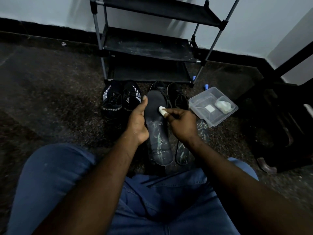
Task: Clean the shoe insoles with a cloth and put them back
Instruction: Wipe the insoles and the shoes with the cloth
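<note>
Left hand (pixel 137 122), just right of a sport pair (pixel 112 106), is wrapped round the edge of an insole (pixel 156 129), which is held up over the floor. Whitish marks are seen on its near half, while the far half looks dark and plain, so the wiping is judged partly done. A cloth (pixel 162 110) is pinched in the right hand (pixel 182 123) and pressed on the insole's middle. A second insole (pixel 182 154) is laid on the floor beneath that hand, marked too and seemingly unwiped. Black shoes (pixel 176 97) are stood behind, with both insoles yet to be put back. A tub (pixel 201 103) holding a white wad (pixel 222 105) is set furthest right.
</note>
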A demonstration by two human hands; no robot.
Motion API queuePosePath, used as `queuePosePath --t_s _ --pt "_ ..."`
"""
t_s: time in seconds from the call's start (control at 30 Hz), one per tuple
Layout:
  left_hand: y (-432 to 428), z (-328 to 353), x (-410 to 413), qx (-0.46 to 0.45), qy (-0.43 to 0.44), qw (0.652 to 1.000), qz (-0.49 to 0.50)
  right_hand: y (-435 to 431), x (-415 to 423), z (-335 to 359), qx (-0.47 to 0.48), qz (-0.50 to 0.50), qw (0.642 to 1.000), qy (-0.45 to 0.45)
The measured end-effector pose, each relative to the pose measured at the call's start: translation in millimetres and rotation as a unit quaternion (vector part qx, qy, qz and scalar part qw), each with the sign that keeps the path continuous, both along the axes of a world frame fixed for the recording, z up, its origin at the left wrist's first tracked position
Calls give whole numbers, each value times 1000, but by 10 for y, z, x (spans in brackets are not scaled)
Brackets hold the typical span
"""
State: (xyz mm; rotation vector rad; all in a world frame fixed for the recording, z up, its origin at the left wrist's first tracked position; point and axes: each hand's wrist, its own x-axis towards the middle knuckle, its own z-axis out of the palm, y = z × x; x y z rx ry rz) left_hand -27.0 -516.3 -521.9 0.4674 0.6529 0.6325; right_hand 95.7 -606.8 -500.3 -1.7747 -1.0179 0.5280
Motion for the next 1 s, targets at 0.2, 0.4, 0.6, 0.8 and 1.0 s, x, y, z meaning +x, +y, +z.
queuePosePath --t_s 0.2,0.4,0.6,0.8,1.0 --pt "-146 17 2 3 -5 998 -55 51 32 -5 -10 -28 997 72" --pt "-74 29 -24 -41 -20 998 -33 -139 -3 5 -11 62 945 -321" --pt "-115 -20 22 -46 -2 998 -32 -79 52 17 -49 6 921 -387" --pt "-82 -7 -32 -71 -27 997 -31 -143 -189 55 -36 136 877 -459" --pt "-75 -36 30 -52 15 998 -16 -94 -276 47 -41 106 883 -455"
